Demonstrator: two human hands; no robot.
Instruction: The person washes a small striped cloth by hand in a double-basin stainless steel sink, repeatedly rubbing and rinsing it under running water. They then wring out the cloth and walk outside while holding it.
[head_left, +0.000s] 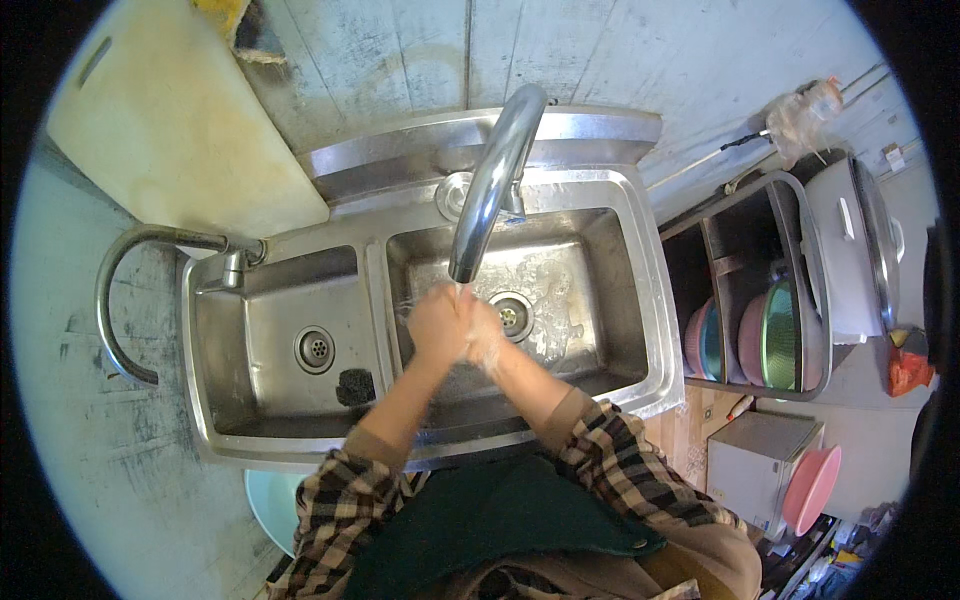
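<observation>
My left hand (436, 324) and my right hand (484, 328) press together under the spout of a chrome faucet (487, 199). Water runs onto them, and they look wet and slightly blurred. How the fingers are set, and whether anything lies between the palms, is hidden. Both are over the right basin (607, 300) of a stainless steel double sink, left of its drain strainer (510, 315). Wet patches shine on that basin's floor. In the left basin (274, 300), a dark scouring pad (355, 387) lies near the front, right of another drain strainer (315, 349).
A second curved faucet (112, 300) arches past the sink's left end. Behind it leans a large white cutting board (187, 127). To the right, a rack (821, 300) holds several basins or colanders (780, 337). A pink basin (812, 491) leans against a white cabinet (750, 465).
</observation>
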